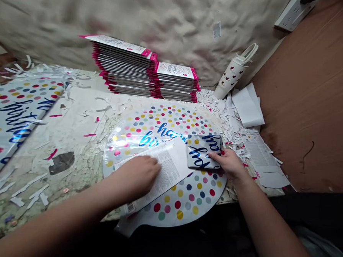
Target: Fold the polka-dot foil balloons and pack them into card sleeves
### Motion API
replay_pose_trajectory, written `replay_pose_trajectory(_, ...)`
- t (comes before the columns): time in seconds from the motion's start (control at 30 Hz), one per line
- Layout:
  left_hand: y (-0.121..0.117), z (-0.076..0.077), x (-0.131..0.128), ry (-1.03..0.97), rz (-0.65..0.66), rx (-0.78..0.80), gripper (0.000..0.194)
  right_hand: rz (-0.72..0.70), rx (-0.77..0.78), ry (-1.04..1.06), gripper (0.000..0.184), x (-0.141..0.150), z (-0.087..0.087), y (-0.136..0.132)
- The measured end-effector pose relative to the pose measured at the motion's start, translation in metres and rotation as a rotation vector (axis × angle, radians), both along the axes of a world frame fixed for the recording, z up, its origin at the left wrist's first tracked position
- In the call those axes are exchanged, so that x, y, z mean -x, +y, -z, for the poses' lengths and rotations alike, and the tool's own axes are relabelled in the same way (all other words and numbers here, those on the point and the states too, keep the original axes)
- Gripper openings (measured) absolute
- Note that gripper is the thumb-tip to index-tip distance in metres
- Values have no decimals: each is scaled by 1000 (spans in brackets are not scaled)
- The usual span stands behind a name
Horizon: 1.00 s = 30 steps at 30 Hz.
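A flat foil balloon [185, 194], white with coloured dots and blue "happy birthday" lettering, lies at the table's front edge, its neck hanging over. On top of it rests a white card sleeve [169, 170] with small print. My left hand [140, 175] is closed over the sleeve, fingers curled; the fingertips are hidden. A folded foil balloon [201, 151] with blue lettering lies against the sleeve's right end. My right hand [229, 164] pinches its right edge, thumb on top.
Two stacks of pink-edged packets [128, 70] stand against the covered back wall. A tumbler with hearts [231, 76] stands to their right, near paper shreds [215, 107] and loose sheets [249, 105]. More dotted foil [14, 112] lies at left. A brown panel [310, 112] borders the right.
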<state>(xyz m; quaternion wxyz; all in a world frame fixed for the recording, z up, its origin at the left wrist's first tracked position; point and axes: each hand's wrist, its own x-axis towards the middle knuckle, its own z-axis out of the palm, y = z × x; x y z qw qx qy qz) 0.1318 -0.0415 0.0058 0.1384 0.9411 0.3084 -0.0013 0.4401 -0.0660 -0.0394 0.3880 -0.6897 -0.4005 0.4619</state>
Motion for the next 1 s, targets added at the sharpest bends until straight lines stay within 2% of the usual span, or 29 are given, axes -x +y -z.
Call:
replay_pose_trajectory(0.13, 37, 7, -52, -70, 142, -169, 17, 43, -78, -77, 44, 15, -1, 8)
replay_pose_trajectory(0.27, 51, 18, -60, -136, 211, -218, 13, 17, -101, -132, 37, 28, -8, 7)
replay_pose_trajectory(0.37, 48, 13, -52, -166, 215, -254, 13, -159, -37, -102, 29, 29, -21, 5)
replay_pose_trajectory(0.47, 45, 6, -49, -181, 258, -294, 14, -360, 76, 31, 25, 24, -34, 13)
replay_pose_trajectory(0.53, 43, 5, -51, -182, 314, -306, 15, -430, 175, 133, 27, 24, -40, 22)
replay_pose_trajectory(0.63, 42, 7, -53, -187, 343, -298, 14, -405, 276, 220, 31, 33, -42, 35)
replay_pose_trajectory(0.83, 42, 7, -52, -147, 323, -273, 13, -306, 251, 308, 26, 54, -32, 43)
replay_pose_trajectory(1.0, 41, 6, -53, -166, 302, -266, 10, -258, 183, 317, 21, 65, -34, 45)
